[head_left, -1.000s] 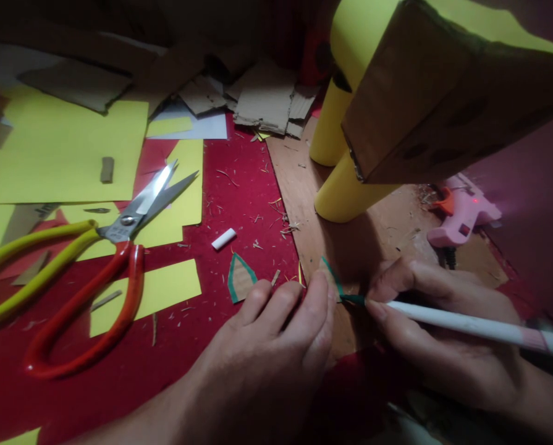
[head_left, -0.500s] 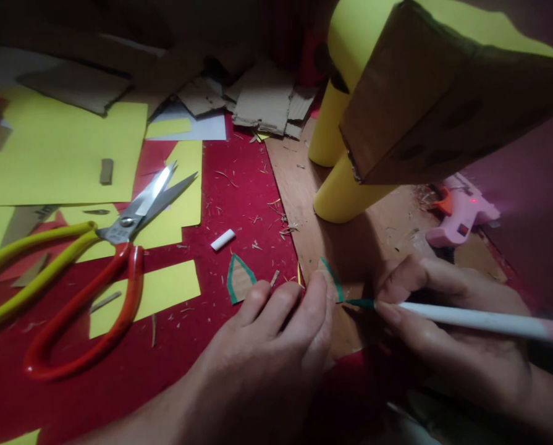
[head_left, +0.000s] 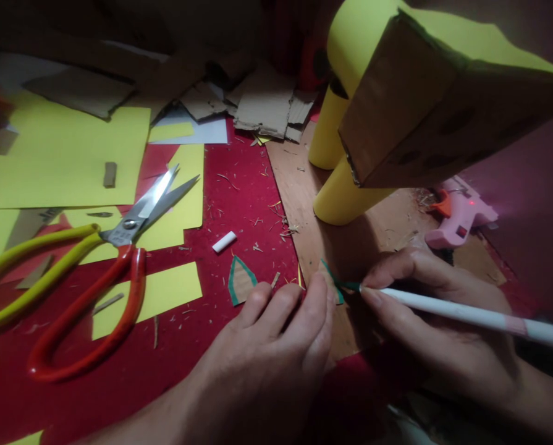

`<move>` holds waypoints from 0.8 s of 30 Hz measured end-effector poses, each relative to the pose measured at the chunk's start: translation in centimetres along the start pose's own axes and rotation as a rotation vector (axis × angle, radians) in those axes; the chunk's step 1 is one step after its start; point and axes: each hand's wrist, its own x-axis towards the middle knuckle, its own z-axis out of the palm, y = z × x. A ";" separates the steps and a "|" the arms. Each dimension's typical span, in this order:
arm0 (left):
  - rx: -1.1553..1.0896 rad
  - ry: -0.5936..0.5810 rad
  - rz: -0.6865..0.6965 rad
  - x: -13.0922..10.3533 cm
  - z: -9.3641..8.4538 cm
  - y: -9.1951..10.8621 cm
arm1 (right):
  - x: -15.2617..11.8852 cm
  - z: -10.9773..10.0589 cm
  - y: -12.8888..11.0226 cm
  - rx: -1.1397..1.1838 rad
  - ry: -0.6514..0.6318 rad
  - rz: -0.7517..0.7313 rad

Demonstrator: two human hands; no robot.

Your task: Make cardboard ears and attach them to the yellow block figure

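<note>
Red work surface (head_left: 239,191); right hand (head_left: 443,327) grips green-tipped marker (head_left: 447,314); left hand (head_left: 271,346) presses cardboard cutout (head_left: 333,295), grasp unclear; cutout slipping could skew green border (head_left: 340,298).

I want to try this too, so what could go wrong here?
The white, green-tipped marker pen in the right hand could slip off the small green-edged cardboard piece onto the left hand. The pink plastic glue gun shows a red light, so it might be hot. The metal scissors with yellow and red handles lie open and could nick someone.
</note>
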 end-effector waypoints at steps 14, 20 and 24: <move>0.019 -0.037 0.006 0.4 -0.4 -0.1 | 0.1 0.1 -0.4 0.006 -0.031 0.063; 0.011 -0.035 -0.007 0.3 -0.4 0.0 | 0.1 0.2 -0.2 -0.004 -0.027 0.077; 0.015 -0.041 0.005 0.2 -0.6 -0.2 | 0.2 0.2 -0.3 -0.029 -0.007 0.067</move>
